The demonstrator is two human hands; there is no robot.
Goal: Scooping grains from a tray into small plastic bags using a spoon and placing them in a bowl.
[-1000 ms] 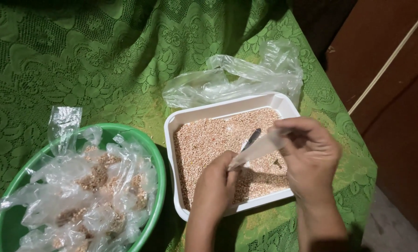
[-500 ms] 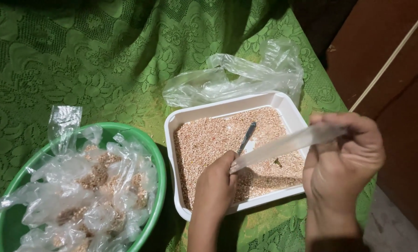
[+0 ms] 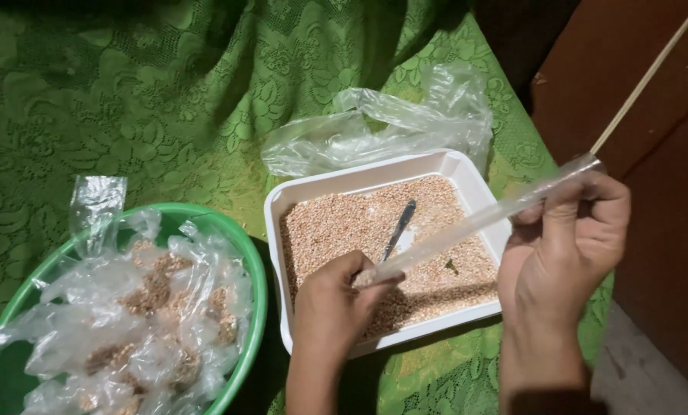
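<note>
Below the left hand (image 3: 336, 303), the filled end of a narrow clear plastic bag (image 3: 474, 221) is hidden in the closed fist. Bag contents: too faint to tell. Green basin (image 3: 253, 261), lower left, cut off by the frame edge; holds knotted clear packets of grain (image 3: 140, 307). Surface: green floral lace tablecloth (image 3: 167, 115); brown wooden panel (image 3: 666, 154) at right. White rectangular tray (image 3: 374, 178) of tan grain, metal spoon (image 3: 399, 229) lying in it, crumpled clear bag (image 3: 382, 123) just behind. Right hand (image 3: 570, 238) raised beside the tray, fingers pinching the bag's upper end, stretching it taut on a diagonal across the tray.
</note>
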